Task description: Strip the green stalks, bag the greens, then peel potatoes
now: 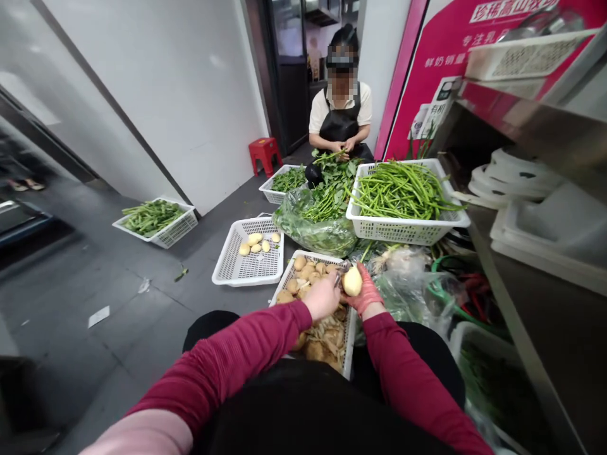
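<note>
In my right hand [367, 294], which wears a reddish glove, a mostly peeled pale potato [352, 282] is held. My bare left hand [324, 297] is closed around a peeler [339, 273], its metal end close beside the potato; much of the tool is hidden or blurred. Below both hands, a white basket [351, 351] stands between my knees. It holds unpeeled brown potatoes [285, 296] at its far end and a heap of peelings [329, 335] nearer me. Left of it, several peeled potatoes [255, 239] lie in another white basket [222, 268].
Ahead, a co-worker [344, 114] handles leafy greens above a bagged pile [327, 199]. Long green stalks fill a raised basket [403, 230] on the right. A metal shelf [516, 322] borders my right side. Another greens basket [175, 232] and a red stool [264, 155] stand leftward.
</note>
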Demonstrator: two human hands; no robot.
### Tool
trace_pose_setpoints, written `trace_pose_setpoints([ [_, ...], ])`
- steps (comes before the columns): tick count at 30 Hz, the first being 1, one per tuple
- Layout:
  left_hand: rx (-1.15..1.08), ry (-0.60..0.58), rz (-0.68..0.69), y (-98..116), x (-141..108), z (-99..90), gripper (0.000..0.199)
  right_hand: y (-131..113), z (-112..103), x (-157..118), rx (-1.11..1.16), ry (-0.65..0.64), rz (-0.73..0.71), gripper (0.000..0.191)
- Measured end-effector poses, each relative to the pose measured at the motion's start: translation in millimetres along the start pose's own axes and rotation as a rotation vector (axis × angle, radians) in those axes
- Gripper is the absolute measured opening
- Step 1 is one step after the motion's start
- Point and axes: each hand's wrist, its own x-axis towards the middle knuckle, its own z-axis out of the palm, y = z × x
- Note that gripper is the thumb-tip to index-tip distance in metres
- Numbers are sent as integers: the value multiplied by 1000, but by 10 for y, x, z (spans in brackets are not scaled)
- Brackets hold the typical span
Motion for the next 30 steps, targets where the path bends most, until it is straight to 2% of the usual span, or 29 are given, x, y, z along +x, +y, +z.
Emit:
trace_pose_setpoints([
  [4, -62, 51, -99, -21, -253, 295, 57, 150, 30, 16, 26, 46, 28, 26],
  [9, -90, 37, -163, 0, -411, 328, 59, 295, 40, 37, 64, 84, 59, 27],
  [13, -29, -58, -119, -2, -551, 381, 57, 160, -7, 129, 50, 160, -34, 28],
  [15, -14, -86, -106, -45, -528, 370, 56, 58, -31, 156, 56, 196, -98, 30],
  [16, -10, -60, -105, -68, -471, 340, 56, 21, -39, 158, 59, 189, -107, 30],
  [19, 18, 45, -85, -102, -191, 213, 56, 0, -45, 131, 52, 112, -44, 30],
  [21, 53, 30, -73, -85, -67, 196, 56, 34, -43, 120, 52, 131, 5, 31],
  [24, 57, -34, -98, -46, -172, 343, 56, 56, -55, 154, 93, 162, -9, 31],
  [27, 8, -90, -58, -63, -425, 461, 55, 8, -78, 212, 108, 88, -40, 42],
  [30, 1, -29, -27, -81, -403, 297, 56, -27, -80, 221, 122, 17, -47, 38],
])
